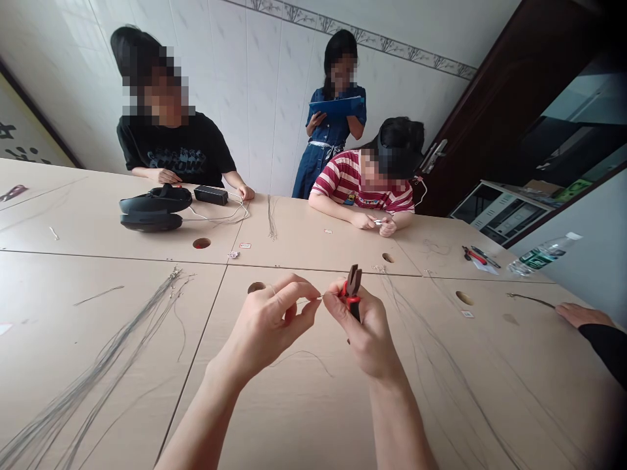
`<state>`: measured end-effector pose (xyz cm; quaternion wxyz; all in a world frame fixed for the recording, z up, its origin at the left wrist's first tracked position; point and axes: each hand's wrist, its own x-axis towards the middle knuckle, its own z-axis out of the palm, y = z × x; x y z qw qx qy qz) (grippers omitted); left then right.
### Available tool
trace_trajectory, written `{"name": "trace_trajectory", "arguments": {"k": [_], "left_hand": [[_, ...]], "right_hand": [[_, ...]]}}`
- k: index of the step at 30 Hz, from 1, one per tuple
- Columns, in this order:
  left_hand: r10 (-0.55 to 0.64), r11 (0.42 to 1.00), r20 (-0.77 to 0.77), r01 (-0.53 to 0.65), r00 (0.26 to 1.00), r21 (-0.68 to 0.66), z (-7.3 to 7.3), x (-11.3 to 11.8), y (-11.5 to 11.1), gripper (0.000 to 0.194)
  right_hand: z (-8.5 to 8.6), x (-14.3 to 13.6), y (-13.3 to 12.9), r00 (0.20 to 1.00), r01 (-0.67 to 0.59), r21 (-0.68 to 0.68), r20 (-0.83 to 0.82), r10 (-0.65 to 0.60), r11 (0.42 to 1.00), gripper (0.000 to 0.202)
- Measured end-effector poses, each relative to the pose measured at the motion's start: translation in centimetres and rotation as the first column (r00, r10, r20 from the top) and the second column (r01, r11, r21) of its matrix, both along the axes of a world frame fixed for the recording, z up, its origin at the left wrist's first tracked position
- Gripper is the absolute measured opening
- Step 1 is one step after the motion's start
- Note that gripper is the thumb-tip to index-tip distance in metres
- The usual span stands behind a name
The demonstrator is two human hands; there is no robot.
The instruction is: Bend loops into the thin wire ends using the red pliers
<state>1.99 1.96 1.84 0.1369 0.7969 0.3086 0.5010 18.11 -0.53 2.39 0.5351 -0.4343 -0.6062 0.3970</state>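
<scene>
Pinching thin strand [322, 297] with closed left hand [272, 316] and right hand [365, 333], clasping pliers [353, 287] in latter, short of table's [284, 424] far edge.

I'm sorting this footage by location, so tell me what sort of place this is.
Probably an indoor room used for small handwork, perhaps an office: a large sectioned table, a bundle of thin strands on it, and red-handled pliers in the right grip.
</scene>
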Motion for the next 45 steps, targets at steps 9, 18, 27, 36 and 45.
{"name": "trace_trajectory", "arguments": {"k": [9, 18, 27, 36, 45], "left_hand": [[0.049, 0.996, -0.029, -0.047, 0.998, 0.079, -0.01, -0.03, -0.10, 0.013], [0.040, 0.993, -0.042, -0.035, 0.998, 0.110, 0.21, 0.01, -0.13, 0.016], [-0.044, 0.979, 0.067, 0.057, 0.997, -0.197, 0.44, -0.18, -0.43, 0.014], [-0.099, 0.783, 0.225, 0.215, 0.969, -0.584, 0.53, -0.77, -0.14, 0.012], [-0.099, 0.767, 0.196, 0.200, 0.976, -0.609, 0.84, -0.61, -0.09, 0.011]], "right_hand": [[0.09, -0.12, 0.02, 1.000, 0.000, -0.019, -0.021, 0.000, 1.000, 0.024], [-0.13, -0.02, -0.01, 1.000, -0.014, -0.027, -0.012, 0.014, 1.000, 0.024], [0.17, 0.15, -0.02, 0.993, -0.021, 0.048, 0.116, 0.015, 0.999, 0.024], [-0.15, 0.35, 0.00, 0.985, -0.038, 0.107, 0.169, 0.020, 0.993, 0.022], [-0.12, 0.40, 0.04, 0.991, -0.002, 0.095, 0.136, -0.011, 0.996, 0.023]]}}
